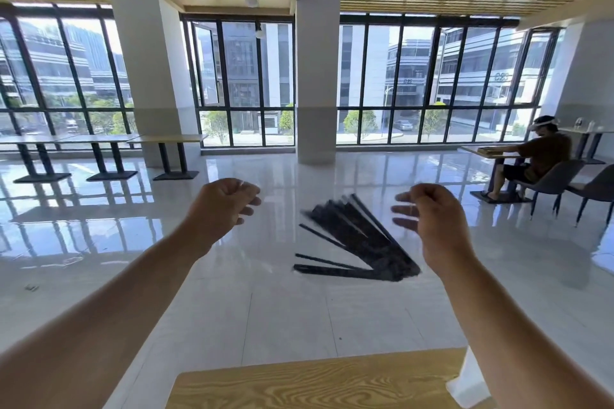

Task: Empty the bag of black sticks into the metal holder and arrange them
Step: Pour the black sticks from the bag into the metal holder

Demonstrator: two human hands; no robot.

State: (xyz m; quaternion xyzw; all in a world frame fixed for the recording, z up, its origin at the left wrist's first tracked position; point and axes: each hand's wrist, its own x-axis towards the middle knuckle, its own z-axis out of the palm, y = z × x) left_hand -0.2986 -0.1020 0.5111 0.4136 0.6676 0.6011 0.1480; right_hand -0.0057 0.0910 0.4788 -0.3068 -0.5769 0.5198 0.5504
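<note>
**Sticks fanned between our raised hands, closer to the right one**

Wood-grain table [319,385] fills the bottom edge of the frame, with something pale and translucent [470,382] at its right corner that we cannot identify. Above it, both our forearms reach up toward the middle of the frame. Between them the black sticks [358,239] are spread in a fan, blurred, their ends bunched at the lower right and their tips splaying toward the upper left and left. We cannot make out a bag around them, though they may sit in a clear one.

Our left hand [226,206] is loosely curled, fingers bent, apart from the sticks. Our right hand [432,219] is also half curled, just beside the bunched ends; whether it pinches anything we cannot tell.

No metal holder shows anywhere. We judge the right hand better placed to gather them.
</note>
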